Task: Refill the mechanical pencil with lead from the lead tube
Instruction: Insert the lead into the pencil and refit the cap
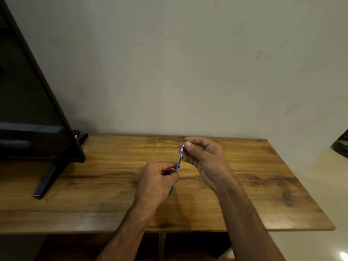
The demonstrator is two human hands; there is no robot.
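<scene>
Above the middle of the wooden counter (244, 185), held clear of its surface, the mechanical pencil (178, 160) stands nearly upright, a slim silver barrel with blue bands, its lower blue end poking out under the left hand (156, 182). That hand is closed around the lower barrel, fingers curled and thumb pressing the side, a firm wrap that keeps the pencil from turning. The right hand (204, 159) meets the top end: its thumb and forefinger are pinched shut on the small cap or tip piece there, the other fingers loosely curled behind; whether a lead is between them is too small to tell. The lead tube is not visible anywhere on the counter or in either hand. The step in hand looks like working at the pencil's top end, pulling the cap off or seating it. To do it well, the left grip should stay still and low on the barrel while the right pulls or pushes straight along the pencil's axis, lightly, without bending sideways, since a thin lead would likely snap under any tilt. To the far left a dark monitor (28, 110) stands on its foot, well apart from the hands, and a plain wall (188, 63) rises behind the counter
</scene>
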